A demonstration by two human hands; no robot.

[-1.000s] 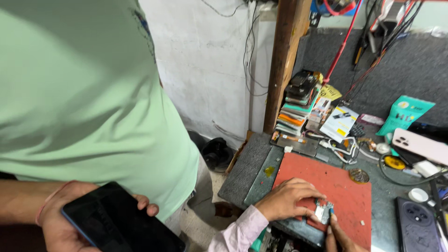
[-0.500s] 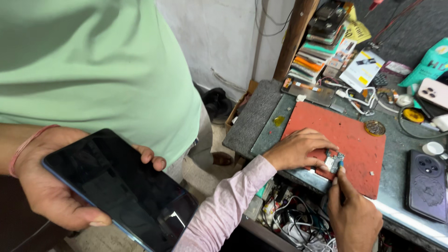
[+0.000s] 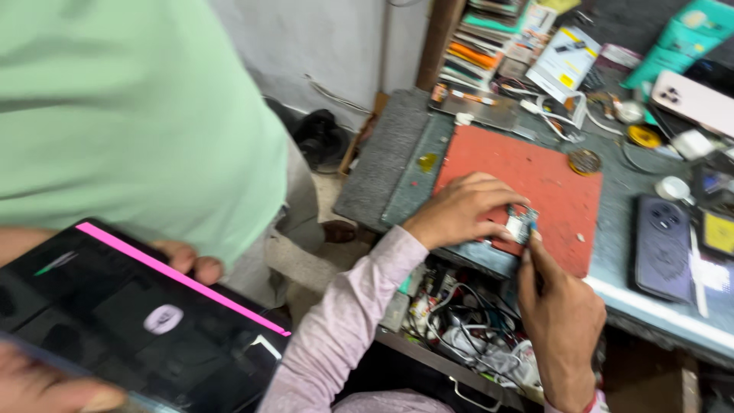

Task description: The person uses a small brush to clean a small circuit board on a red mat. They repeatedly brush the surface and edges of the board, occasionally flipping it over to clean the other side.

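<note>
My left hand [image 3: 459, 210], in a pale pink sleeve, pins a small circuit board [image 3: 521, 224] down on a red work mat [image 3: 550, 176]. Coming up from below, my right hand [image 3: 562, 321] pinches a thin tool whose tip touches the board's right edge. At the lower left another person in a green shirt [image 3: 130, 115] holds a large dark phone [image 3: 145, 321] with a pink line along its upper edge; their fingers [image 3: 187, 260] curl around it.
A dark phone [image 3: 661, 245] lies face down right of the mat, and a pale phone [image 3: 692, 99] lies farther back. Stacked boxes [image 3: 489, 46] stand behind. A round metal coil [image 3: 585, 162] rests by the mat. An open drawer of wires [image 3: 474, 329] sits under the bench edge.
The view has swung down and closer to the bench. The other person's dark phone now fills the lower left and shows a pink line. My hands stay on the circuit board.
</note>
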